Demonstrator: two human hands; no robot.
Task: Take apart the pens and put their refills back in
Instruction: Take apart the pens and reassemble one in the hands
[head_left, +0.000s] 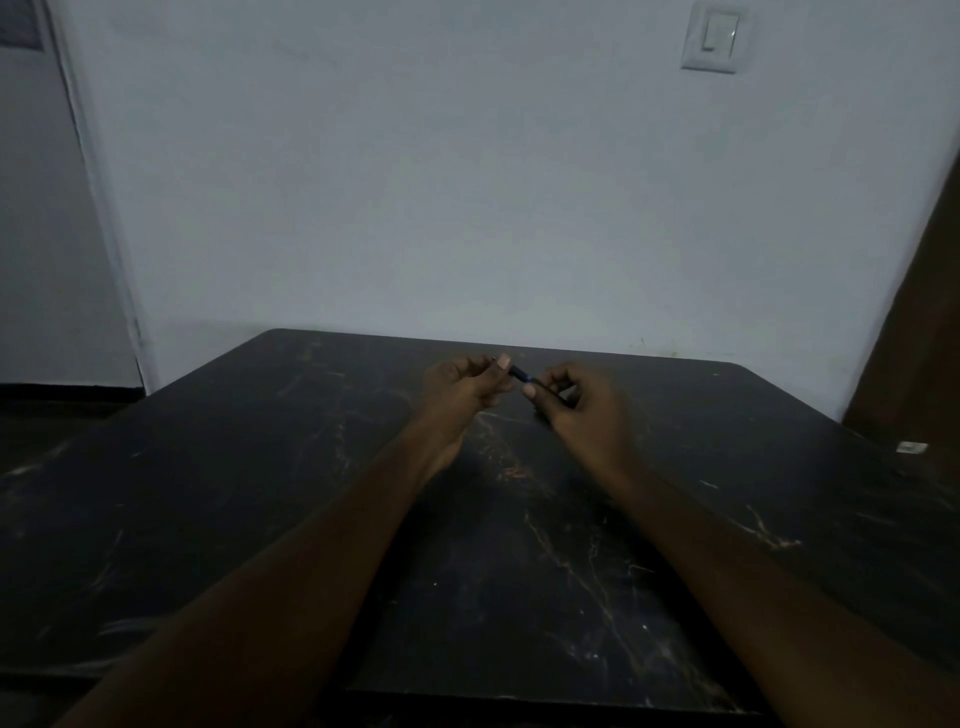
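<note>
1. The left hand's fingers (503, 362) are pressed together on one end of a pen (519, 372), the thumb tip showing pale at the top of the grip and the other fingers curled beneath.
2. The right hand's fingers (530, 391) pinch the pen's other end, thumb forward, the remaining fingers bent loosely behind it.
3. The pen is a short, dark, slender barrel, held in the air between the two grips and slanting down from the left hand toward the right. A small blue glint shows on it just beside the right thumb. Only the short stretch between the thumbs is exposed; in the dim light it is not clear whether the barrel is one piece or two, and no refill can be made out.
4. The left hand (460, 389) and right hand (587, 410) sit close together, nearly touching, just above the far half of the tabletop.
5. Both bare forearms reach in from the lower corners and converge on the pen.
6. The tabletop (260, 467) is black with pale, vein-like scratches running across it. A small pale object (911, 447) lies near its right edge, well apart from the hands.
7. Behind stands a plain light wall (467, 182) with a light switch (714, 36) high on the right.
</note>
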